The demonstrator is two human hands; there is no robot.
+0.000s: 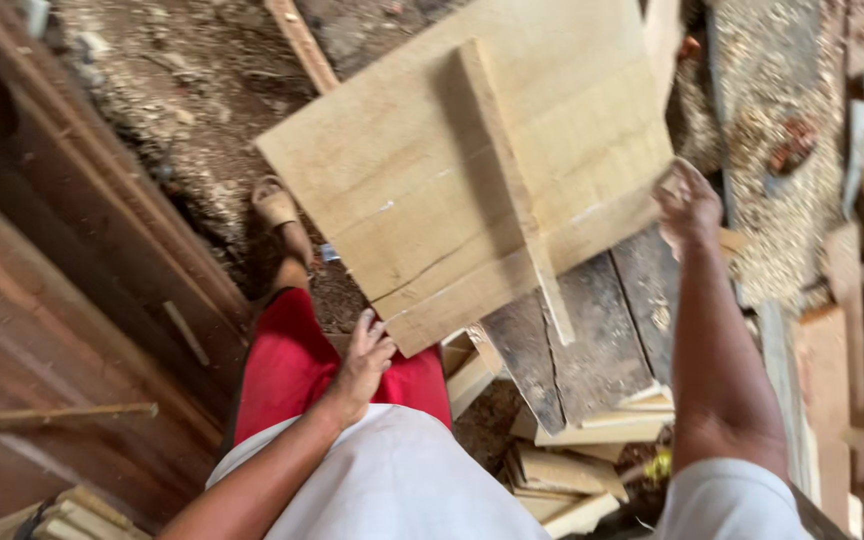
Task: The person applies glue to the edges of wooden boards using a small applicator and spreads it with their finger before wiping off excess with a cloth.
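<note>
Here, the largest item was the pale wooden panel (452,170), a flat board assembly with a narrow batten (512,180) running across its face. The panel was held tilted above the ground, and its far edge ran out of the top of the view. No container was visible; the only loose material was sawdust (782,150), heaped on the surfaces to the right of the panel.

Below the panel lay dark weathered planks (592,340), partly covered by the panel's lower edge. Below those planks sat a heap of pale offcut blocks (562,470); their number could not be made out. Left of the panel stood reddish-brown boards (62,300), cut off by the frame edge, and beyond them bare dirt ground (182,90).

The right hand (687,205) met the panel at its right edge. It was motion-blurred, so it was not possible to tell whether the fingers closed on the wood. The left hand (364,355) was at the panel's lower left corner with fingers spread apart, fingertips at the panel's underside edge; a firm grip could not be confirmed.

Under the panel's left corner a sandalled foot (277,210) rested on the ground, with red shorts (302,370) and a white shirt (392,480) nearer the camera.
</note>
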